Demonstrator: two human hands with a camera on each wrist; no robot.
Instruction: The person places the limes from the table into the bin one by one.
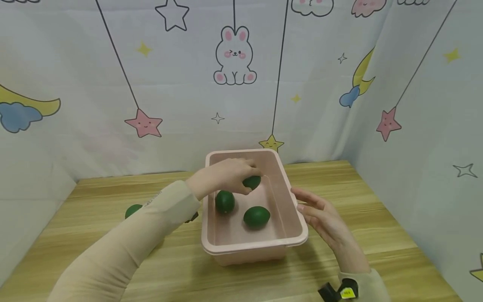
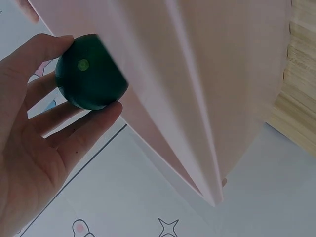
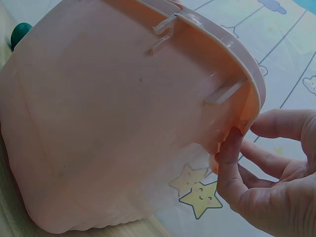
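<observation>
My left hand (image 1: 232, 174) reaches over the far part of a pink plastic bin (image 1: 254, 247) and holds a dark green lime (image 1: 252, 181). Thumb and fingers curl round that lime (image 2: 91, 74) in the left wrist view, where the bin wall covers part of it. Two more limes lie on the bin's floor, one at the left wall (image 1: 224, 201) and another nearer the front (image 1: 257, 217). At the bin's right side, my right hand (image 1: 326, 220) grips the rim, with fingertips (image 3: 232, 140) at the lip's underside in the right wrist view.
Another green lime (image 1: 133, 210) sits on the wooden table (image 1: 362, 197) left of the bin, partly hidden behind my left sleeve (image 1: 124, 239). A white curtain (image 1: 181, 92) printed with stars and a rabbit hangs behind the table and along its right side.
</observation>
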